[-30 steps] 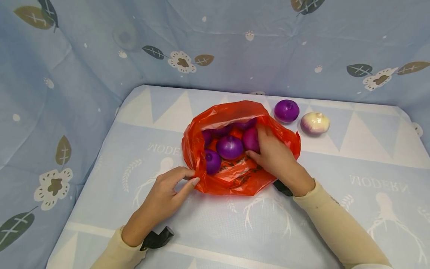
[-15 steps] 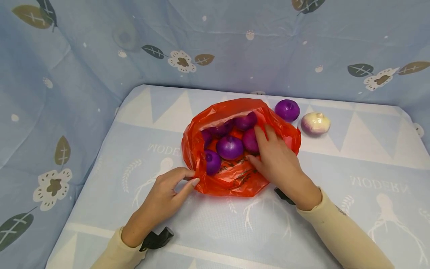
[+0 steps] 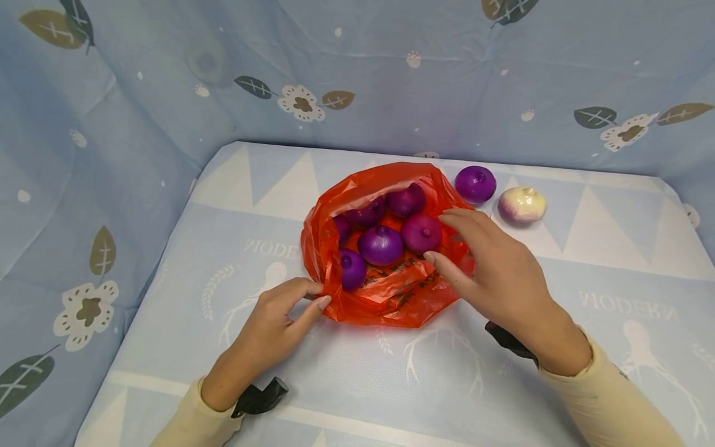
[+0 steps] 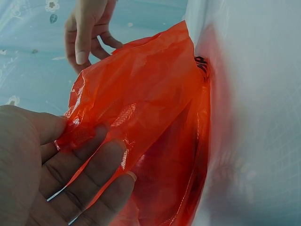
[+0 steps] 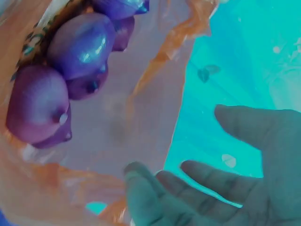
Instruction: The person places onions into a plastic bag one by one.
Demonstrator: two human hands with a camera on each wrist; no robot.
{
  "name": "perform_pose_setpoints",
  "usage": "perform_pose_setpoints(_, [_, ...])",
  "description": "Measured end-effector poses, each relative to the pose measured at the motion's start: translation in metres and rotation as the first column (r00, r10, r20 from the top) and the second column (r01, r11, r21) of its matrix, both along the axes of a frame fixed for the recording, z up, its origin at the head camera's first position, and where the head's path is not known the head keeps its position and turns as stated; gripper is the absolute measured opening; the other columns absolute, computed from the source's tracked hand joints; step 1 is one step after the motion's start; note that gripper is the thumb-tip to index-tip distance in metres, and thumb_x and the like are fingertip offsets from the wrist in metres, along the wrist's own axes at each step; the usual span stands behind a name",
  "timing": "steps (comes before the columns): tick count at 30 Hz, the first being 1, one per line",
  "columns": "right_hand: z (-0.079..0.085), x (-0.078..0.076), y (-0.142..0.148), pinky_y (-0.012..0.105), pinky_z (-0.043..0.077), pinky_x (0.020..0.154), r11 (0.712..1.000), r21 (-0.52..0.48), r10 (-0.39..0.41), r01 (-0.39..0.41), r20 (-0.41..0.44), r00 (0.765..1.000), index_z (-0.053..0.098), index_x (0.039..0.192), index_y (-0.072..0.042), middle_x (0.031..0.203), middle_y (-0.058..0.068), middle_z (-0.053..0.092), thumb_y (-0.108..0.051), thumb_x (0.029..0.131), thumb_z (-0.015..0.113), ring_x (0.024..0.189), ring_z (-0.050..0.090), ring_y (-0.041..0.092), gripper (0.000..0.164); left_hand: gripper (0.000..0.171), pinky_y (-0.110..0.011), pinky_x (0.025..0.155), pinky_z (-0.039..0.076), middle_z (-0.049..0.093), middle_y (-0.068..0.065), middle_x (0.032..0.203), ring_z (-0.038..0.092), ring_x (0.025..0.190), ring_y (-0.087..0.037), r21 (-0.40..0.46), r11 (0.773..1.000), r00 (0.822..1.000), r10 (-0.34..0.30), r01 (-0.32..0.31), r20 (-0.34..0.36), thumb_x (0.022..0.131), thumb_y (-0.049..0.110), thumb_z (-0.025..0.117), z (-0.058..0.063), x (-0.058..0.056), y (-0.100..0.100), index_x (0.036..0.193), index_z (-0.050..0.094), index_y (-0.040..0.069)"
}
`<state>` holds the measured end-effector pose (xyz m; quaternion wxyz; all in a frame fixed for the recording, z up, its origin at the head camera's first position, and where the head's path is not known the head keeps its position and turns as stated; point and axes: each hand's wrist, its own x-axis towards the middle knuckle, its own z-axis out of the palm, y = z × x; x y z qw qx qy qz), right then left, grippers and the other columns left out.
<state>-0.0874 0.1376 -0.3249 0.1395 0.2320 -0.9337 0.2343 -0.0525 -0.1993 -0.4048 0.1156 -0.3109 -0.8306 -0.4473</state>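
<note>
A red plastic bag [image 3: 391, 310] lies with its mouth wide, holding several purple onions [image 3: 382, 246]. At the bag's near left rim, my left hand [image 3: 276, 323] pinches the plastic between thumb and fingers; the left wrist view shows the thumb on the red film [image 4: 141, 80]. My right hand [image 3: 497, 273] hovers over the bag's right rim with fingers spread and nothing between them. Closest to its fingertips is a magenta-purple onion [image 3: 421, 233] inside the bag. In the right wrist view, onions [image 5: 40, 103] sit clustered away from the hand.
Behind the bag to the right stand a purple onion [image 3: 475, 184] and a whitish onion with a purple base [image 3: 522, 205]. The patterned tabletop cover [image 3: 380, 385] ends at a blue floral curtain [image 3: 391, 112] along the back and sides.
My right hand has let go of the magenta-purple onion and drawn back to the right, out of the bag. That onion stays among the others. My left hand keeps its pinch.
</note>
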Motion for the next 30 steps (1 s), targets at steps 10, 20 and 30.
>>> perform_pose_setpoints(10, [0.001,-0.001,0.026,0.038,0.047,0.111,0.985,-0.077,0.134,-0.152,-0.202,0.97,0.064,0.137,-0.002,0.141,0.013,0.063,-0.056,0.103,0.058,0.131,0.058,0.032,0.064,0.011,-0.019,0.089,0.054,0.072,0.003,0.099,0.068,0.089,-0.013,-0.001,1.0,1.0,-0.005,0.005,0.003,0.098,0.012,0.075,0.0,0.0,0.0,0.108,0.071,0.009])
perform_pose_setpoints(20, [0.002,-0.006,0.056,0.036,0.035,0.12,0.994,-0.09,0.035,-0.064,-0.291,0.956,0.06,0.136,0.005,0.147,0.023,0.055,-0.062,0.102,0.053,0.133,0.051,0.043,0.075,0.015,-0.02,0.088,0.055,0.072,0.004,0.098,0.067,0.088,-0.011,-0.003,1.0,1.0,-0.004,0.004,0.02,0.094,0.005,0.077,0.002,0.0,0.0,0.107,0.071,0.009])
perform_pose_setpoints(30, [-0.018,-0.041,0.106,0.067,0.009,0.123,0.987,0.032,-0.15,0.155,-0.121,0.981,0.037,0.156,0.001,0.169,0.021,0.019,-0.056,0.083,0.08,0.157,0.008,0.042,0.102,0.014,-0.019,0.088,0.055,0.072,0.003,0.099,0.067,0.088,-0.012,-0.006,1.0,1.0,-0.001,0.001,0.016,0.095,0.006,0.076,0.002,0.001,0.0,0.108,0.071,0.009])
